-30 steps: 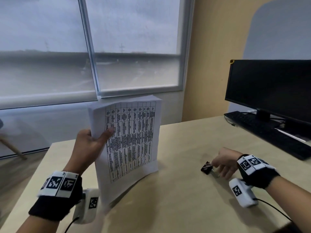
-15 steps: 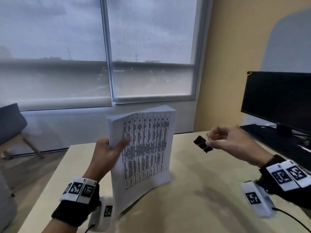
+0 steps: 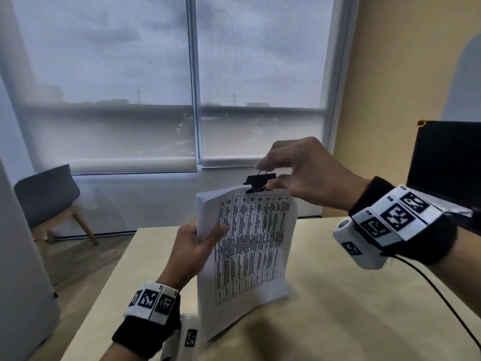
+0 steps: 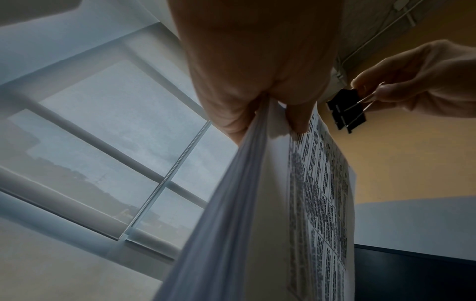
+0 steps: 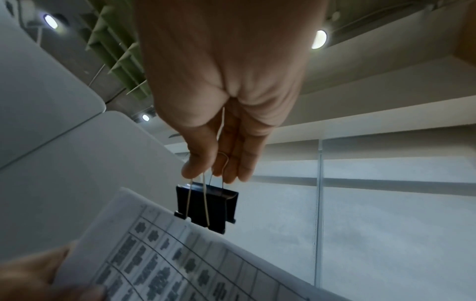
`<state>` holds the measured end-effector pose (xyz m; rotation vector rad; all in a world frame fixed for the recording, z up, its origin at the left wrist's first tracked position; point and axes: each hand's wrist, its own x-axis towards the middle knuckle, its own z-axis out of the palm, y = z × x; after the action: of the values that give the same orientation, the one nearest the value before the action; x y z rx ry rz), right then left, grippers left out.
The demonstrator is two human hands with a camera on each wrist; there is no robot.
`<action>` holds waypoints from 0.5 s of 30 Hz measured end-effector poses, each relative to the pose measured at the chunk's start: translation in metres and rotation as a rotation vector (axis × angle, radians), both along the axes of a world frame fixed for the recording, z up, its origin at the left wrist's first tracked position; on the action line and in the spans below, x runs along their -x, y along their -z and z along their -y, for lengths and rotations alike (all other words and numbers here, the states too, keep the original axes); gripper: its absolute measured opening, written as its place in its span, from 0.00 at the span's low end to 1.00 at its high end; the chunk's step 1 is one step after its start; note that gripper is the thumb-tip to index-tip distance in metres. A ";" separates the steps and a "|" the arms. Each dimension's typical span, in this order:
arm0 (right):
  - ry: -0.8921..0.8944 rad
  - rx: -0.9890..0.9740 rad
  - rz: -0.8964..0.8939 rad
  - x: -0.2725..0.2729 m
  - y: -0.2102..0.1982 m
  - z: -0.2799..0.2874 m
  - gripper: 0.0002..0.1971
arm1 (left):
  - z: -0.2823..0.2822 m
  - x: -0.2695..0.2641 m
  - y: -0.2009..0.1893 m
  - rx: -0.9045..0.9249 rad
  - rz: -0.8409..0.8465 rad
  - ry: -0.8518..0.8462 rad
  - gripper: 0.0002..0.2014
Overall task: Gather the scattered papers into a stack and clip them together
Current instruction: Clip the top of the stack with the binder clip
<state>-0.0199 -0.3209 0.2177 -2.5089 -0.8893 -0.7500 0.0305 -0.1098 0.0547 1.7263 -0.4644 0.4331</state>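
White printed sheets, a thick stack of paper [image 3: 250,254] covered in a table of dark text, stands upright with its bottom edge on the pale wooden desk [image 3: 338,308]. The left hand [image 3: 192,246] grips the stack's left edge, thumb across the front page and the other fingers curled behind it. The right hand [image 3: 302,173] pinches the 2 silver wire handles of a black metal binder clip [image 3: 257,182] between thumb and fingertips, holding it right at the stack's top edge, near the middle. Can't tell if the clip's mouth is actually over the paper or just touching it. Off to the right there's a dark computer monitor [image 3: 447,162], and a grey chair with wooden legs [image 3: 49,199] sits far left by the window.
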 end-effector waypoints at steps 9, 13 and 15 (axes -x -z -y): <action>-0.034 0.135 -0.049 -0.018 -0.008 -0.011 0.14 | -0.001 -0.004 0.003 -0.019 0.031 0.060 0.14; -0.071 0.070 -0.133 -0.020 -0.006 -0.019 0.14 | -0.001 -0.008 0.004 -0.026 0.064 0.060 0.19; -0.089 0.031 -0.180 -0.022 -0.005 -0.022 0.15 | -0.001 -0.009 0.004 -0.024 0.069 0.060 0.15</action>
<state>0.0024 -0.2990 0.2227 -2.4975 -0.9470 -0.4766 0.0395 -0.1085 0.0502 1.7195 -0.5716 0.4466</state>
